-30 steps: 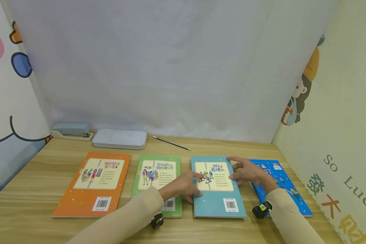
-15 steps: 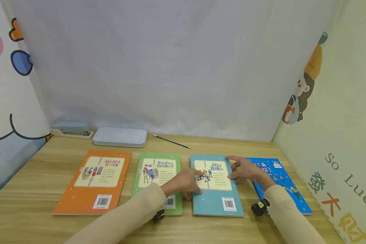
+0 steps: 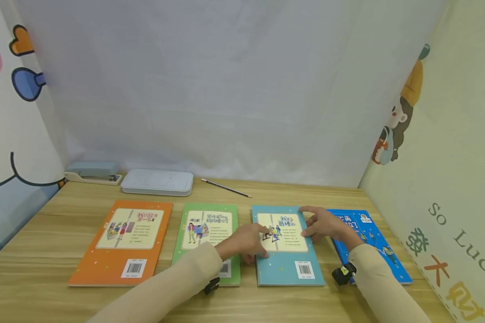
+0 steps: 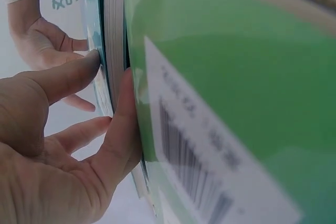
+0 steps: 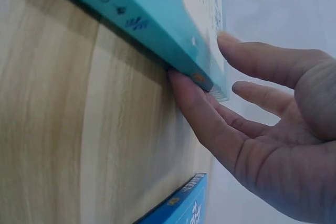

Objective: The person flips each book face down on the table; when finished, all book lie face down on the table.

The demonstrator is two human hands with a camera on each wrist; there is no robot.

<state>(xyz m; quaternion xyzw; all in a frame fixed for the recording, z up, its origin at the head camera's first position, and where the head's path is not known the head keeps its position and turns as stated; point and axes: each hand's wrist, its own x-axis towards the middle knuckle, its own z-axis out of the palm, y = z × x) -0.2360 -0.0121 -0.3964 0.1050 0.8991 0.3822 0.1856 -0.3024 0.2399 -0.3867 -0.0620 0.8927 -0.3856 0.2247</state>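
A teal book [image 3: 284, 269] lies back cover up on the table, between my two hands in the head view. My left hand [image 3: 245, 241] pinches its left edge, thumb on the cover; the left wrist view shows its fingers at the page side, close against the green book [image 4: 252, 77]. At the upper right corner, my right hand [image 3: 325, 225] pinches the same teal book, with the thumb at the cover and a fingertip low on the spine [image 5: 157, 32]. The left forearm covers part of the green book. Beneath the right wrist lies a blue book [image 3: 381, 251], partly hidden.
An orange book [image 3: 97, 262] lies at the left of the row. Behind the books are a stapler [image 3: 93, 172], a pale blue flat case [image 3: 157, 181] and a pencil [image 3: 226, 187]. A white backdrop [image 3: 226, 89] rises along the wooden table's [image 3: 28, 264] far edge.
Both hands keep their hold on the teal book. Its lower edge has shifted very slightly; otherwise only the head view drifts a little.
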